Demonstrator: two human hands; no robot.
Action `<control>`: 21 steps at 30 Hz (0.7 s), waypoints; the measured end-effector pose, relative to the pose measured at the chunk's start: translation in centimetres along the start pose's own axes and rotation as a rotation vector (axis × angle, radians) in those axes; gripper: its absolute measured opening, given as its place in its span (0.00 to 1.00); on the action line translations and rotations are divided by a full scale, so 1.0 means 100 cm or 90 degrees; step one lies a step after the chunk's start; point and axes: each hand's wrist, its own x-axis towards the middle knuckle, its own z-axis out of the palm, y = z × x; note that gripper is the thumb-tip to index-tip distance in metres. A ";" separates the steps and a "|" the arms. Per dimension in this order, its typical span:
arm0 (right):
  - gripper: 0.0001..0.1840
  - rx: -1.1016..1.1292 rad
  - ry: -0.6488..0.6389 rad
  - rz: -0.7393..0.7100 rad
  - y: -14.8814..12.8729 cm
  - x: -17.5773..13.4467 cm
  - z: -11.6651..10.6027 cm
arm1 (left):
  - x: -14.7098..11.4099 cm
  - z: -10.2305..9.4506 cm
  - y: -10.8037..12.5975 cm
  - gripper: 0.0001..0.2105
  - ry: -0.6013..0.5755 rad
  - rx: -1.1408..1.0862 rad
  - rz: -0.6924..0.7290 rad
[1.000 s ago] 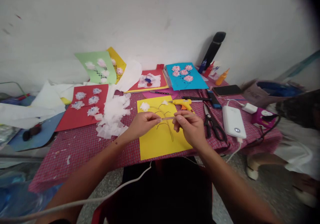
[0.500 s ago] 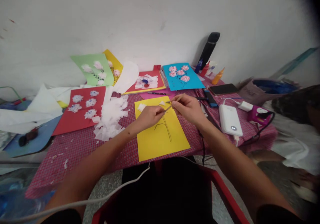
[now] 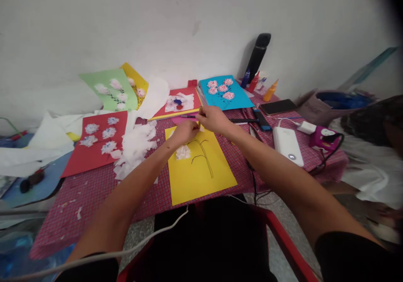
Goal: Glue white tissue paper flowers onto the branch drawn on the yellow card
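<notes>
On the yellow sheet (image 3: 201,185), dark drawn stems (image 3: 204,158) branch out, and a crumpled white tissue flower (image 3: 183,152) lies left of them. My right hand (image 3: 212,119) is closed in a pinch over the sheet's top edge, on a thin pencil-like stick held nearly upright and mostly hidden by the fingers. Close against it, my left hand (image 3: 186,131) has its fingers pressed together low over the sheet; what they hold is hidden. A small bit of white tissue (image 3: 202,128) shows beside the fingertips. Left of the sheet is a heap of torn tissue (image 3: 135,147).
Flower pictures on red (image 3: 94,158), green (image 3: 108,88) and blue paper (image 3: 225,93) surround the work. To the right are a white power bank (image 3: 286,146), a phone (image 3: 277,106), a purple box (image 3: 325,139) and an orange paint bottle (image 3: 270,91).
Both hands have moved up and left and come together at the sheet's top. The stick, slanted before, now stands nearly upright. More of the stems and the tissue flower shows.
</notes>
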 end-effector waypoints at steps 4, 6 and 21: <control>0.08 -0.015 -0.005 -0.002 0.002 -0.001 0.003 | 0.001 0.005 -0.004 0.12 -0.010 -0.002 0.008; 0.08 -0.019 -0.007 0.000 0.002 -0.001 0.004 | 0.002 0.006 -0.005 0.12 -0.015 -0.008 0.005; 0.08 0.002 -0.015 0.010 0.002 -0.003 0.007 | 0.000 0.007 -0.006 0.12 -0.020 -0.041 -0.034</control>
